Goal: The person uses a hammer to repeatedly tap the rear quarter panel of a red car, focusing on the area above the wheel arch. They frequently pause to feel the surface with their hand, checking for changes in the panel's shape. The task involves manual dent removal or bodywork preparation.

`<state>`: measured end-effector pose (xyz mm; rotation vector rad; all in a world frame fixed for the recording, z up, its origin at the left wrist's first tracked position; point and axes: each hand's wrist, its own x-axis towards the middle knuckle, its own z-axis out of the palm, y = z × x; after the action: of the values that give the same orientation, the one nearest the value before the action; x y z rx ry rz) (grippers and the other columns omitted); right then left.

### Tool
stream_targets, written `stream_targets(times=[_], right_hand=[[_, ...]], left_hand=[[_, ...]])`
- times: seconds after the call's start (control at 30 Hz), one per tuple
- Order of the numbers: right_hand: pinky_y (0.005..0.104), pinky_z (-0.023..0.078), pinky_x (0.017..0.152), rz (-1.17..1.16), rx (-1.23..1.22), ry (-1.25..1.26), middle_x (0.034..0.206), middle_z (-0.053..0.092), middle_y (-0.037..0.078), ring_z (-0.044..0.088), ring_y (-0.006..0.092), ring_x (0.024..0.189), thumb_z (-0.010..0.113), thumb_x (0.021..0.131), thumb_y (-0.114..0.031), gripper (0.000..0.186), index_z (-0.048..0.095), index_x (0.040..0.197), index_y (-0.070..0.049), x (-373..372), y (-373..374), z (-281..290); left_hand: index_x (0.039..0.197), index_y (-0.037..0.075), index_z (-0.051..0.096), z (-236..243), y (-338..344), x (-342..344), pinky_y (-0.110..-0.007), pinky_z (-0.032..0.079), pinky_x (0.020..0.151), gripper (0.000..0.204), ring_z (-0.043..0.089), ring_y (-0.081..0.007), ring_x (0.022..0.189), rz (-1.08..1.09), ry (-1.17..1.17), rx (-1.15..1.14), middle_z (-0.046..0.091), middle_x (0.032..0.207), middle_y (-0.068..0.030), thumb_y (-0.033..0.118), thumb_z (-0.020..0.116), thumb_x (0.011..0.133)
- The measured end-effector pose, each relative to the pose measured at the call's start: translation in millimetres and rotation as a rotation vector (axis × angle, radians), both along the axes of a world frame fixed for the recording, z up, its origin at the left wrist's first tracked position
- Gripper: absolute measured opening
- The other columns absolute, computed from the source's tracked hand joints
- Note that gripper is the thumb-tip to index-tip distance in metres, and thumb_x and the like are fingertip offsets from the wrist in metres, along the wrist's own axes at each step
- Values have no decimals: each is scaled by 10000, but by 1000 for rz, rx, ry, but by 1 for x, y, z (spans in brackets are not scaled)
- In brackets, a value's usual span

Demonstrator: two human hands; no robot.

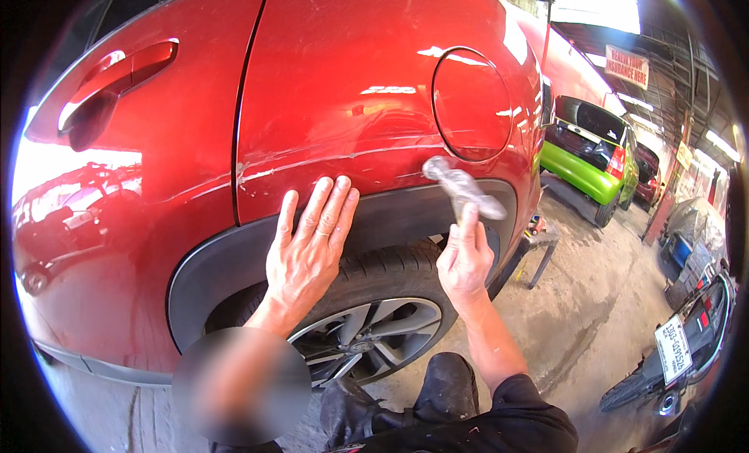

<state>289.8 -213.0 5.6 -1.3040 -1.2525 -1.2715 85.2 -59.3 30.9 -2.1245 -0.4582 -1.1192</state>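
Sleeve [530,406], right hand [466,262] gripping hammer [458,185]; lettered banner [626,68], plate [673,350].

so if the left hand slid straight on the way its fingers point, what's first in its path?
Looks like the long scratch across the red panel, just beyond the fingers of the left hand. Depth is unclear, so can't tell if it already touches the panel.

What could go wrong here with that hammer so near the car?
The hammer in the right hand might slip and hit the bare left hand nearby. A stray blow could also mark the round fuel flap just above the hammer or the dark arch trim behind it.
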Motion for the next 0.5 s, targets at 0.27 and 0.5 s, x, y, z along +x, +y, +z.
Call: stream_targets(times=[0.27,0.5], right_hand=[[367,560,730,-119,198,-31,1021,676,224,694,330,805,558,938,65,555,445,1481,40,-11,-6,19],[368,520,629,-66,-19,110,901,627,211,629,309,672,574,929,52,586,426,1495,28,-16,-4,4]], left_hand=[[1503,92,475,-3,6,-1,-521,136,1263,859,291,-221,1523,-69,-40,31,389,1610,-58,23,695,675],[1505,87,471,-5,7,2,-530,134,1262,868,277,-237,1529,-67,-44,71,385,1611,-62,-14,664,665]])
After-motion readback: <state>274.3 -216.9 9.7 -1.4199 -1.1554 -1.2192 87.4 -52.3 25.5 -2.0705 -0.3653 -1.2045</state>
